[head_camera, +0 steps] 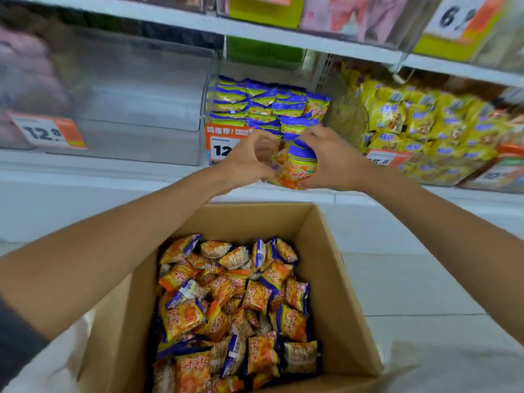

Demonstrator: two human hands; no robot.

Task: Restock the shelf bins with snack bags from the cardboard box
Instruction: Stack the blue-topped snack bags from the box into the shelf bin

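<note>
White shop shelving fills the far side. Close together in front of it, the left hand (246, 157) and right hand (331, 163) curl round a small bunch of orange-and-blue snack bags (297, 165) held between them. Just beyond is the clear middle bin (206, 92), with its stacked bags (269, 106). Nearer, below the forearms, the open cardboard box (320, 251) holds loose bags (235, 302). A bin of yellow packets (419, 123) sits to the right.

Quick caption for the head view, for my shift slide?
Left hand and right hand hold orange-and-blue snack bags at the middle shelf bin, above the open cardboard box.
</note>
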